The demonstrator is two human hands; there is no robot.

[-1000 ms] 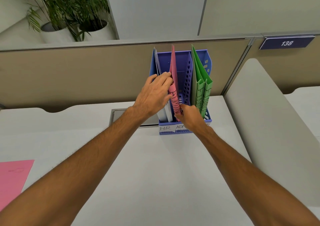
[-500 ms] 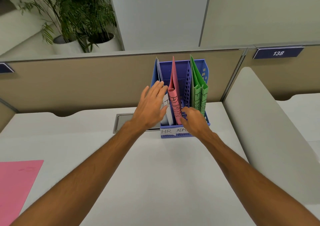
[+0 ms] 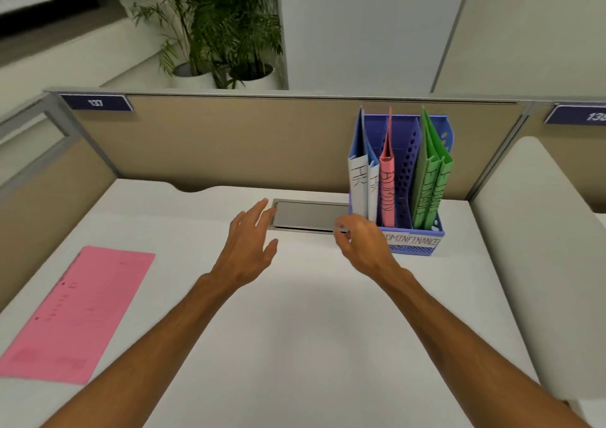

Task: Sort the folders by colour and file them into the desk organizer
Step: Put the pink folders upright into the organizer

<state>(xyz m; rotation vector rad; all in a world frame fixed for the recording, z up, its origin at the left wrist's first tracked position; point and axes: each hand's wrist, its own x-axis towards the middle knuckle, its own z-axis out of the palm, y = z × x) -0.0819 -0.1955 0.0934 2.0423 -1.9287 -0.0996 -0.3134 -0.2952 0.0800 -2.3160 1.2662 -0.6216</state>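
View from a head-worn camera, looking down at a white office desk (image 3: 295,345) enclosed by a beige fabric partition (image 3: 229,145). Two bare forearms reach forward over the desk. The left hand (image 3: 249,247) hovers above the desktop with its fingers straight and spread wide, holding nothing; its fingertips are near the left end of a grey rectangular cable hatch (image 3: 311,214) set into the desk. The right hand (image 3: 364,247) has its fingers loosely curled and is also empty; it is just in front of the left front corner of a blue plastic desk organizer (image 3: 408,172), and it is not clear whether it touches it. The organizer stands at the back right of the desk, against the partition, with three upright compartments. The left compartment holds two blue folders with white spines (image 3: 357,181), the middle one holds a single upright pink folder (image 3: 387,185) with a handwritten spine reading "ADMIN", and the right one holds two green folders (image 3: 433,185) with handwritten spines. A white label strip (image 3: 413,240) along the organizer's front reads "ADMIN FINANCE"; its left end is hidden by the right hand. A second pink folder (image 3: 75,313) lies flat on the desk at the far left, well apart from the organizer and both hands. Dark blue number plates reading "137" (image 3: 96,103) and a partly cropped "138" (image 3: 583,116) sit on the partition's top edge, and green potted plants (image 3: 223,34) stand behind it.
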